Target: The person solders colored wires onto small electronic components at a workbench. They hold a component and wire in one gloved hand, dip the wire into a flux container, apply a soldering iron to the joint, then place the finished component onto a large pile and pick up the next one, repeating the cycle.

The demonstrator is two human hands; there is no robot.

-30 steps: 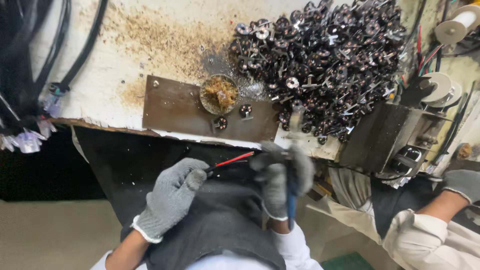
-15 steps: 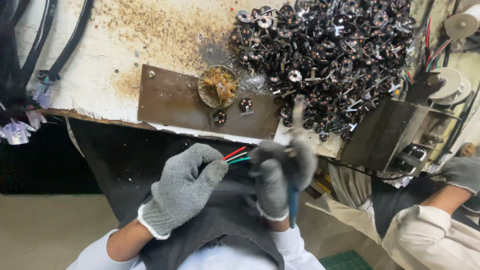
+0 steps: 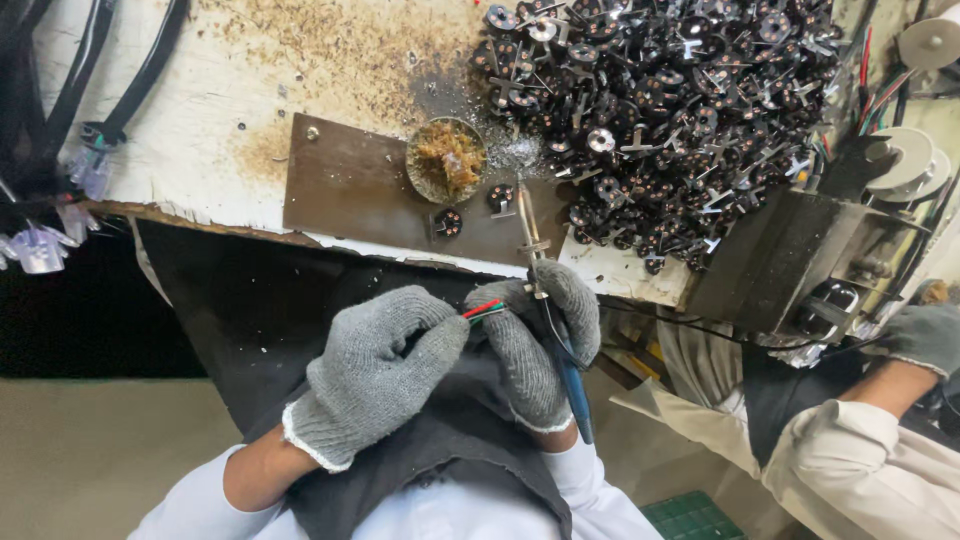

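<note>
Both my hands wear grey knit gloves and meet over my lap, just below the bench edge. My left hand (image 3: 375,370) pinches a small bundle of red, green and black wires (image 3: 484,310). My right hand (image 3: 540,340) grips a soldering iron (image 3: 530,235) with a blue handle, its metal tip pointing up over a brown metal plate (image 3: 345,185). On that plate lie two small black round parts (image 3: 448,222) and a round tin of amber flux (image 3: 446,160).
A big heap of small black round parts (image 3: 680,100) covers the bench at upper right. A dark metal box (image 3: 770,260) stands beside it. Black cables (image 3: 60,90) hang at left. Another person's gloved hand (image 3: 925,335) is at far right.
My left hand has closed in on my right hand, bringing the wire ends to it. The soldering iron tip now shows upright over the brown plate.
</note>
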